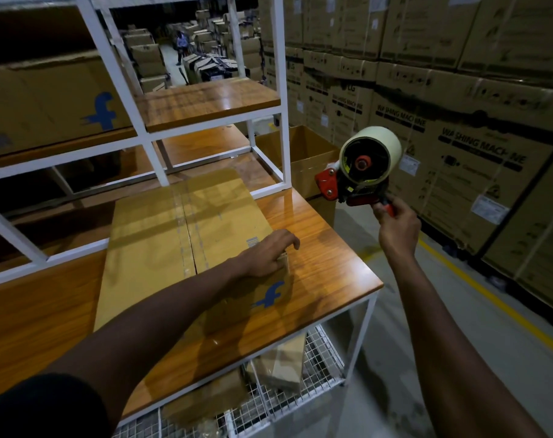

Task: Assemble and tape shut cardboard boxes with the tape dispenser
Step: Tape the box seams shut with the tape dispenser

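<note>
A closed cardboard box (pixel 161 248) with a blue logo on its near side lies on the wooden table (pixel 325 263). Clear tape runs along its centre seam. My left hand (pixel 268 252) rests on the box's near right corner, its fingers bent over the edge. My right hand (pixel 395 226) grips the handle of a red tape dispenser (pixel 360 172) with a cream tape roll. It is held in the air to the right of the table, well clear of the box.
A white metal shelf frame (pixel 281 90) with wooden shelves stands behind the box. An open carton (pixel 303 153) sits on the floor beyond the table. Stacked washing machine cartons (pixel 458 105) fill the right. A wire basket (pixel 300 390) with cardboard hangs under the table. A person stands far down the aisle.
</note>
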A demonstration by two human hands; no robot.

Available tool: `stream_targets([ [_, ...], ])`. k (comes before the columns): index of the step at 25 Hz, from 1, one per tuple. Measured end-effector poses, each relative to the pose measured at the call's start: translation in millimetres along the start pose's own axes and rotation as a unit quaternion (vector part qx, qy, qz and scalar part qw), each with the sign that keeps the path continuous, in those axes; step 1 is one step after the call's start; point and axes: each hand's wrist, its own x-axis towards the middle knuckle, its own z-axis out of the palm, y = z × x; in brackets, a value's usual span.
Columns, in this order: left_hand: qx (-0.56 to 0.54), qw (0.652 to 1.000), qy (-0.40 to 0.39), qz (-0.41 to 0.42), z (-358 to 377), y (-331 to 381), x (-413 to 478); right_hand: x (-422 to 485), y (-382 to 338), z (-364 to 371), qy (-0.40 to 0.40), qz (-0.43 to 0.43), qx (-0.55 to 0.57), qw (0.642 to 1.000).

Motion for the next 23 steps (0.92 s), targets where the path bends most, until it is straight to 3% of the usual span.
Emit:
stream_targets([
  [2,0.01,0.999,-0.001,-0.036,-1.2,0.2,-0.4,2.0,1.9,-3.5,-0.001,-0.022,0.008,1.0],
  [4,0.123,0.987,-0.038,-0.094,-0.2,2.7,0.6,3.2,3.4,-6.1,-0.002,-0.064,0.004,0.998],
  [6,0.231,0.954,-0.09,-0.167,5.6,6.8,2.9,9.2,0.9,-7.1,0.011,-0.083,-0.09,0.992],
  [8,0.232,0.943,-0.089,-0.223,13.1,11.4,2.7,16.6,-4.0,-5.4,0.013,-0.067,-0.179,0.982],
  [16,0.195,0.958,-0.097,-0.186,2.9,13.8,-13.7,6.5,-17.3,16.4,-0.026,-0.092,-0.116,0.989],
  [18,0.178,0.966,-0.047,-0.183,2.7,22.7,-31.8,4.4,-25.5,22.0,-0.028,-0.103,-0.115,0.988],
  [19,0.149,0.968,0.017,-0.2,2.4,28.4,-40.8,2.8,-28.4,25.9,-0.032,-0.103,-0.11,0.988],
  [21,0.088,0.939,0.143,-0.301,-3.4,32.5,-45.8,-3.5,-33.5,34.4,-0.045,-0.093,-0.099,0.99],
  [22,0.085,0.916,0.153,-0.362,-8.2,27.0,-42.3,-7.6,-37.0,39.4,-0.051,-0.086,-0.092,0.991],
  [23,0.094,0.898,0.11,-0.414,-12.8,20.2,-38.2,-12.1,-40.1,44.2,-0.055,-0.079,-0.086,0.992],
])
